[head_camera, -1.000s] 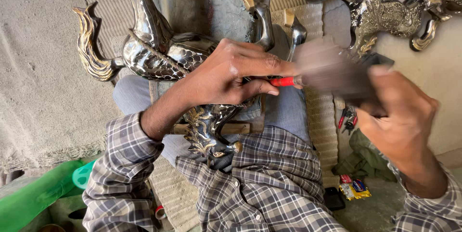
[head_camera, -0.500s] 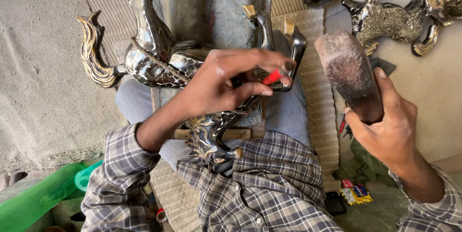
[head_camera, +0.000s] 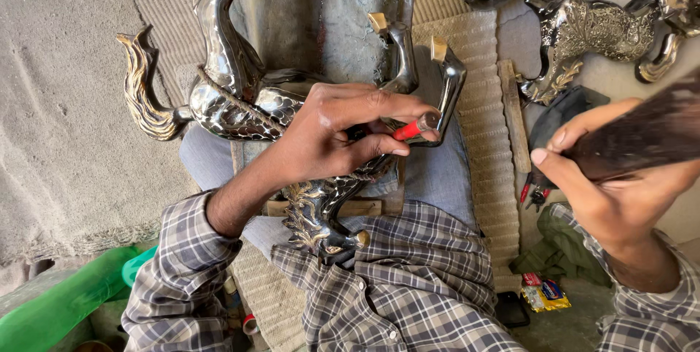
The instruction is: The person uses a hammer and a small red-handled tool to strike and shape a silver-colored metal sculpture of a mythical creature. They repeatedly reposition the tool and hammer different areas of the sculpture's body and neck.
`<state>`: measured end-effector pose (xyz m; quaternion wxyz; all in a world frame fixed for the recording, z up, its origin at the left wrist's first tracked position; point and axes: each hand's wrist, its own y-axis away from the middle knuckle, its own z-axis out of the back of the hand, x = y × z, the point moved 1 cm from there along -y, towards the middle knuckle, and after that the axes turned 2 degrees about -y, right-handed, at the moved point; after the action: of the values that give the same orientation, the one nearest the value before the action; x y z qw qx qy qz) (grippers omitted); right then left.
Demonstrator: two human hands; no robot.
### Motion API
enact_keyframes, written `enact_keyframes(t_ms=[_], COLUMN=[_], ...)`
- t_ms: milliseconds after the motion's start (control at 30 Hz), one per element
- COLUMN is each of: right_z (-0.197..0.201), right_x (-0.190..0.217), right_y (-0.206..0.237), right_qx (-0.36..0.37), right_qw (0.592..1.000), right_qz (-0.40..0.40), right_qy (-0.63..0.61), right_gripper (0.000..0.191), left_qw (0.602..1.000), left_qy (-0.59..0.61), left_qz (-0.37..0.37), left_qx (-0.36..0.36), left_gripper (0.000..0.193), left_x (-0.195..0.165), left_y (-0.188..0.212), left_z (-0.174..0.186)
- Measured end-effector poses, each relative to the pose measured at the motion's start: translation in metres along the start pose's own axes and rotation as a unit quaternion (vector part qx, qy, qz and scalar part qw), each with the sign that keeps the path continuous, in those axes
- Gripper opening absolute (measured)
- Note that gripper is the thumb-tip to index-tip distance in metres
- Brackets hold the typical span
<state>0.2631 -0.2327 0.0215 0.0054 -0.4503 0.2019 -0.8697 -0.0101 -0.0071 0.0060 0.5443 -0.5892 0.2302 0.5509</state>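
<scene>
Item: metal horse figure, across your lap, steadied for chasing. Your left hand pinches a red-handled punch against it; your right hand, at three o'clock, grips a blurred mallet.

**Horse figure across the lap, tools to either side**

The left grip rests on the horse figure, which lies across the person's lap, and pinches a punch. Right of it, the right grip holds a mallet. Pliers lie between the grips on the floor; another figure lies beyond the right grip.
</scene>
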Motion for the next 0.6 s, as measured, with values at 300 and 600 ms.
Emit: enact_keyframes(t_ms=[300,600], right_z=[-0.003,-0.005], right_x=[-0.007,0.005], right_y=[-0.026,-0.039], right_qx=[0.079,0.093], right_qw=[0.981,0.983], right_qz=[-0.067,0.027], right_qy=[0.162,0.159], right_gripper=[0.075,0.068], left_qw=[1.0,1.0], left_qy=[-0.023,0.001], left_qz=[-0.008,-0.005], left_qx=[0.003,-0.001], left_gripper=[0.052,0.051], left_x=[-0.001,0.003], left_y=[-0.002,-0.001], left_z=[-0.001,-0.003])
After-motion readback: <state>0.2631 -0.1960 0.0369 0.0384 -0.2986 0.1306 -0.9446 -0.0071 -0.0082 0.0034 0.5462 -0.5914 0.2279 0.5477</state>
